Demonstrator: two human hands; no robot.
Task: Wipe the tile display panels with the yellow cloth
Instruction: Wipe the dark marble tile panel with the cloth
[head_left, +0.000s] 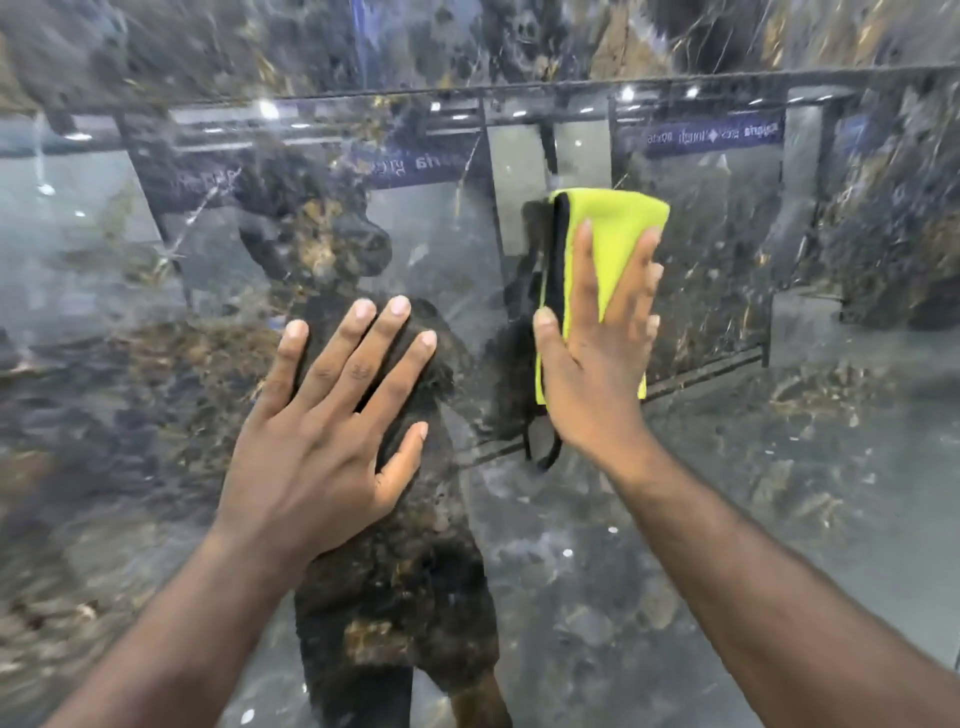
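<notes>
Your right hand (592, 374), fingers straight and apart, presses the yellow cloth (618, 228) on the tile panel (779, 467), long axis upright, below the top edge (675, 78); bare panel lies rightward. Your left hand (322, 431) rests flat, fingers spread.

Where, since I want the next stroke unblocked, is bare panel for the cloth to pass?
Bare tile panel lies right of the yellow cloth and above both hands, up to the seam. Crowded leftward: the left hand lies flat close beside the right hand, which presses the cloth.
</notes>
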